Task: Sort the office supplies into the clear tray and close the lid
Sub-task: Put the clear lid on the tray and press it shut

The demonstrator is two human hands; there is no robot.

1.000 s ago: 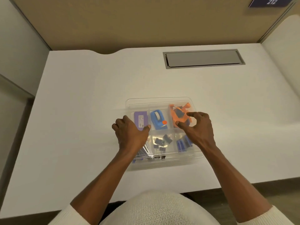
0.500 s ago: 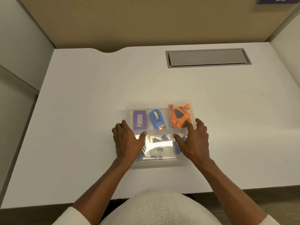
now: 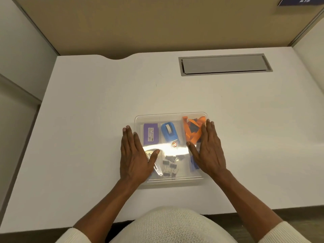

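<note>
The clear tray (image 3: 171, 116) sits on the white desk close to me, with its clear lid lying over it and glare across the middle. Through the lid I see a purple box (image 3: 150, 134), a blue tape dispenser (image 3: 169, 132), an orange item (image 3: 192, 132), black binder clips (image 3: 170, 166) and blue pieces (image 3: 193, 165). My left hand (image 3: 135, 158) lies flat, fingers together, on the lid's left side. My right hand (image 3: 208, 149) lies flat on the right side. Neither hand grips anything.
The white desk (image 3: 87, 120) has a grey cable hatch (image 3: 225, 64) set in it at the back right. Beige partition walls stand behind and to both sides. The desk's front edge is right below my forearms.
Both hands have flattened out on the lid and slid apart toward its left and right sides. A second ago my right hand's fingers were curled over the orange item.
</note>
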